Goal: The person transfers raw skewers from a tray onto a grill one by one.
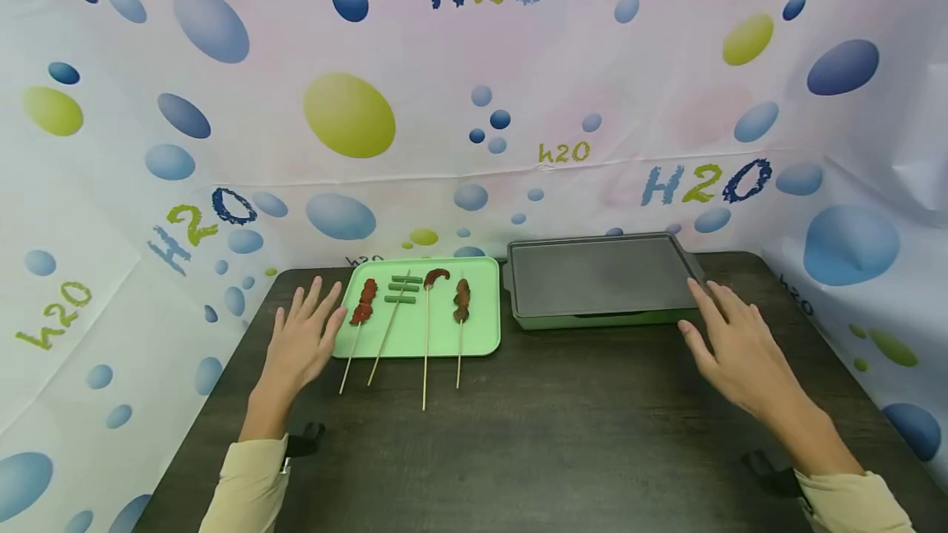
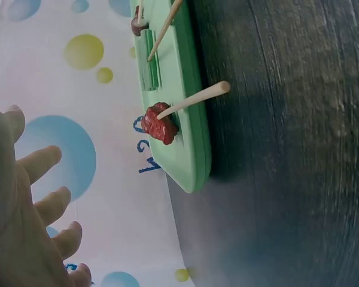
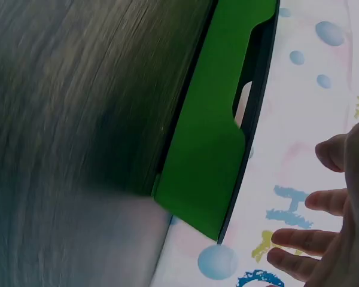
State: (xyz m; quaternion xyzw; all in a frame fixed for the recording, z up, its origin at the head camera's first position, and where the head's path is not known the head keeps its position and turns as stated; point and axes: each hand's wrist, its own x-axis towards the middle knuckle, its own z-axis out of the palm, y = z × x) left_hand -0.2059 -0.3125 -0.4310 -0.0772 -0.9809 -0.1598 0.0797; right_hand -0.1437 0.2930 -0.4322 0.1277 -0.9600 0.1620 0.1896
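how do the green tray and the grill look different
Colour: the tray is pale green all over, while the grill has a dark grey top over a green side.
Size: the grill is wider and stands taller than the low tray.
Load: four skewers lie on the tray, their sticks jutting past its near edge; none lie on the grill.
Both are roughly rectangular and rest on the dark table.

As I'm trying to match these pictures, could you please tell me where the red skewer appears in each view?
Head: red skewer left of centre, leftmost of four on the light green tray.
Left wrist: red skewer slightly left of centre, near the tray's lower end.
Right wrist: not in this picture.
Shared landmark: the dark table, at the bottom in head, right side in left wrist, left side in right wrist.
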